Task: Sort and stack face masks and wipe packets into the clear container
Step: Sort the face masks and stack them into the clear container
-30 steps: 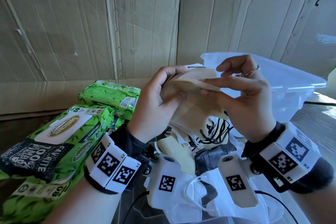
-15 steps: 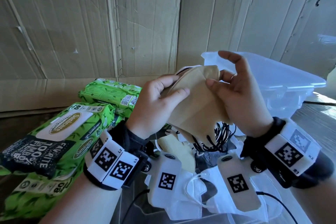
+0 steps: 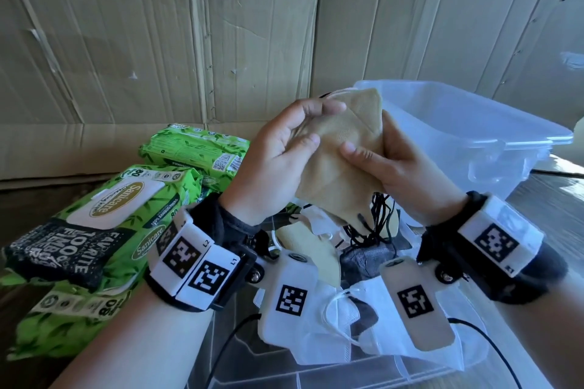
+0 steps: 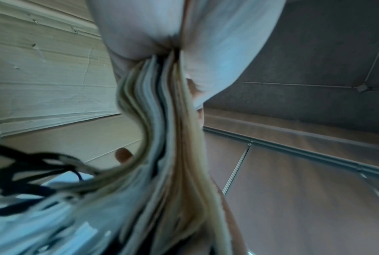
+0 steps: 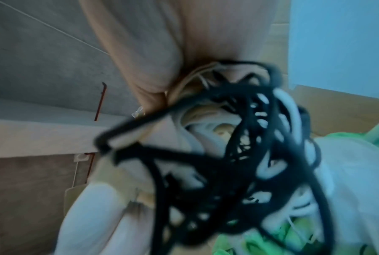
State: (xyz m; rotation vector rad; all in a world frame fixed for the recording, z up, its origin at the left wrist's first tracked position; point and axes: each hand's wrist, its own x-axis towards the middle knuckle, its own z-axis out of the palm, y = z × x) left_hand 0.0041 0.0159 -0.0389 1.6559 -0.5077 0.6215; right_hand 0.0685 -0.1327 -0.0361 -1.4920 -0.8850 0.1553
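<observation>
The stack of beige face masks [image 3: 335,167] is held up in the air between both hands, above the loose pile of white masks [image 3: 341,319] that lies at the near edge of the floor. Its long axis runs from the top point, near the clear container [image 3: 493,136], down and toward the person, with a tangle of black ear loops [image 3: 376,224] hanging from the low end. The left wrist view shows several folded layers edge on, so this is a bundle, not one mask.

The left hand [image 3: 278,161] grips the stack's left side, thumb in front and fingers curled behind. The right hand [image 3: 398,167] pinches the right side, forefinger across the front.

The container stands just behind and to the right of the hands, open side up, so the right hand is the nearer one. I judge the way in to be short: up and over the near rim, with the loops likely to snag there.

The green wipe packets [image 3: 126,215] lie well to the left, against the cardboard wall [image 3: 189,41].
</observation>
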